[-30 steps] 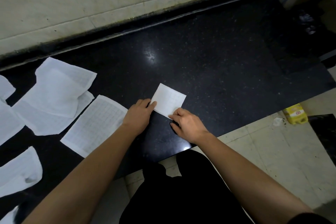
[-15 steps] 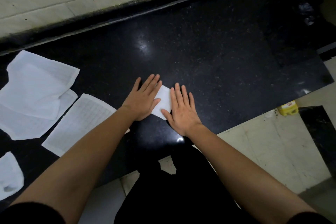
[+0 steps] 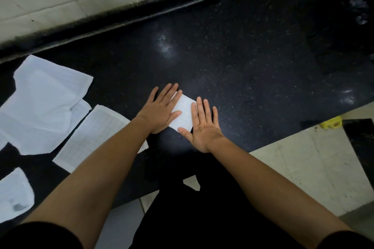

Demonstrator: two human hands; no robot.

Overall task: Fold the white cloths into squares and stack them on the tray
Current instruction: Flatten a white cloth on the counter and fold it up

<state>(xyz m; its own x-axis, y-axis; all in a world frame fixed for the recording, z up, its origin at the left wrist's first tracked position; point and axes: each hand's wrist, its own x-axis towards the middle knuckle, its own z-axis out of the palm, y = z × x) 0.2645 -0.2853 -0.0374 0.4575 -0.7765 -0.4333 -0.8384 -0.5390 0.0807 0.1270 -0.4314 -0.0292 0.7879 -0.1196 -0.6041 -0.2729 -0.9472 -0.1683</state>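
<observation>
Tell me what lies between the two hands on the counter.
The folded white cloth, pressed flat by the left hand and right hand; the head view shows it.

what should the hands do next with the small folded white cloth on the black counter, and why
Probably pinch the small folded white cloth square at one edge and lift it off the black stone counter. The left hand and right hand lie flat and open on it, so the fold looks pressed. No tray is in view, so where it goes cannot be told.
</observation>
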